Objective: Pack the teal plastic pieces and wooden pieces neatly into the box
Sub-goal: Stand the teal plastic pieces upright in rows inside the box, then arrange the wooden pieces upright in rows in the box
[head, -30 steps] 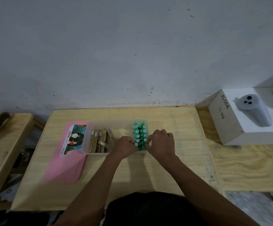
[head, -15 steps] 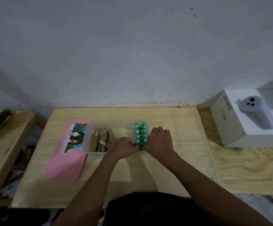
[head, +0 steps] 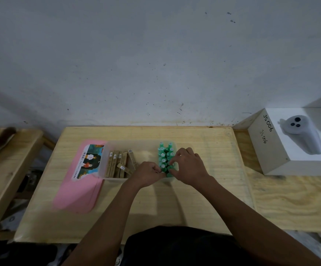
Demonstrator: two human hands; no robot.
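A clear plastic box (head: pixel 106 148) stands on the wooden table (head: pixel 203 198). Several wooden pieces (head: pixel 117 164) lie in its left half, one small piece resting loose across them. Several teal plastic pieces (head: pixel 164 154) stand upright in two rows at its right end. My left hand (head: pixel 148 173) pinches the nearest teal piece from the left. My right hand (head: pixel 188 166) presses on the front teal pieces from the right, with fingers curled over them. The nearest teal pieces are partly hidden by my fingers.
A pink lid (head: pixel 79 181) with a picture label lies left of the box. A white carton (head: pixel 282 150) marked JS006 carries a grey device (head: pixel 303 135) on a lower bench at right. A wooden bench (head: pixel 6 169) stands at left. The wall runs behind the table.
My right hand has shifted slightly left and closed in over the front teal pieces. The left hand stays at the same spot. The box and wooden pieces have not moved.
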